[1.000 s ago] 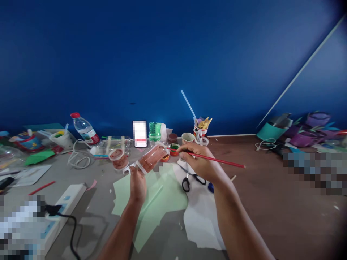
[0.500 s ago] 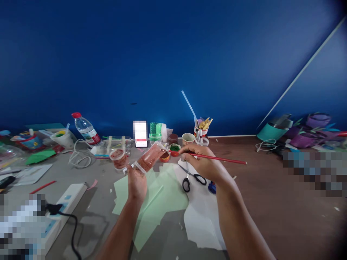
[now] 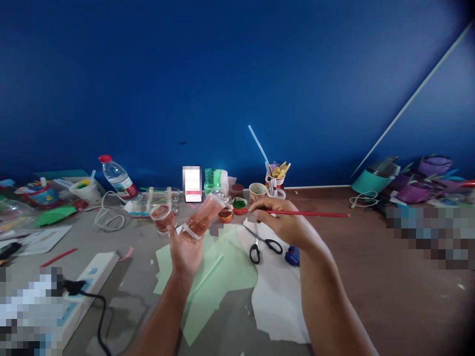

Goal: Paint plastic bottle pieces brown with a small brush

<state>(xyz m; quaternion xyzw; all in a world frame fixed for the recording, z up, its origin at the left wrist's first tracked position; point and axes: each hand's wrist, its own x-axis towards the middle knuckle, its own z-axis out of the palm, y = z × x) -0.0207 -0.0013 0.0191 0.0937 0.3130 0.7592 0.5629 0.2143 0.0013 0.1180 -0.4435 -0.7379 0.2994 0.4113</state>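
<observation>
My left hand is closed round a clear plastic cup smeared with reddish-brown paint, tilted with its mouth to the upper right. A second paint-streaked cup is just left of my thumb; whether I touch it, I cannot tell. Between the fingertips of my right hand is a slim red paintbrush, held nearly level. Its tip end points left, over the small pots of brown paint and green paint; the bristles are hard to make out.
Scissors and a blue tape dispenser lie by white paper and pale green paper. Behind stand a phone, a paper cup and a water bottle. A power strip is at left.
The paintbrush has shifted right, away from the cup's rim, and its handle is more level. The cup in my left hand stays nearly in place, turned slightly.
</observation>
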